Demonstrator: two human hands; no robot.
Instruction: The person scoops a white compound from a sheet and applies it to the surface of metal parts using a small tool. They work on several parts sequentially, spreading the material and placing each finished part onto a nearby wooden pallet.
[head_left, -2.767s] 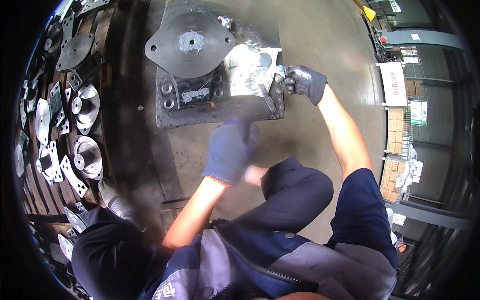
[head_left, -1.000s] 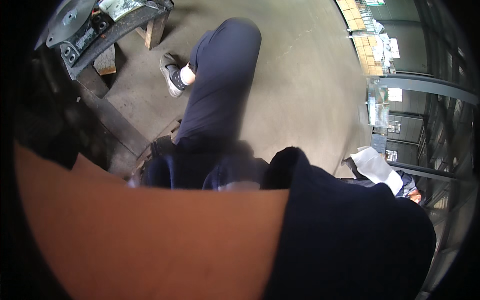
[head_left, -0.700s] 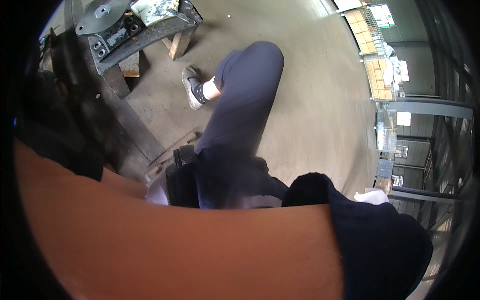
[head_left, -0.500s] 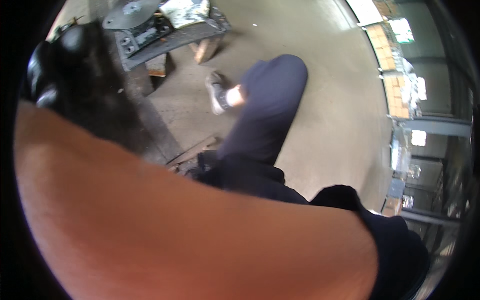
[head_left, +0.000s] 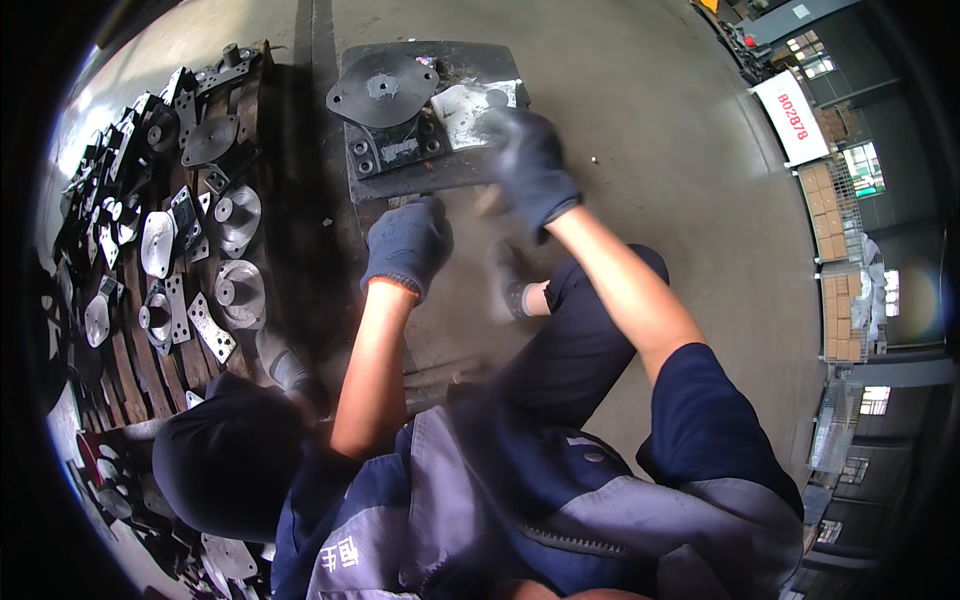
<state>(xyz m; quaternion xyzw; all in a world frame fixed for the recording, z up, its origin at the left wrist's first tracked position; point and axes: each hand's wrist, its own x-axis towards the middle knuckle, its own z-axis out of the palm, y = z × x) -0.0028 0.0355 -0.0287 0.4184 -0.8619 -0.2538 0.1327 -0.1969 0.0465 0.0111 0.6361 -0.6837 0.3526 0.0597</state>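
Note:
My left hand (head_left: 406,242), in a dark blue knitted glove, is closed just off the near edge of a low dark bench (head_left: 470,180). Whatever its fingers may hold is hidden. My right hand (head_left: 532,168), gloved alike, is smeared by motion at the bench's right side, beside a crumpled silvery-white sheet (head_left: 462,118); its fingers cannot be made out. On the bench, an oval grey metal flange plate (head_left: 381,86) with a central spot and a hole toward each end rests over a black block (head_left: 402,150) with bolt holes.
To the left, a wooden pallet (head_left: 128,375) bears many metal parts: round flanges with hubs (head_left: 238,290), oval plates (head_left: 158,244) and drilled strips (head_left: 211,328). My knees and shoes are below the bench. Stacked cartons (head_left: 838,315) in wire cages stand far right.
My right arm, which crossed most of the picture to the left, is back on the right, its hand at the bench. The view has shifted, and my left hand and the pallet now show.

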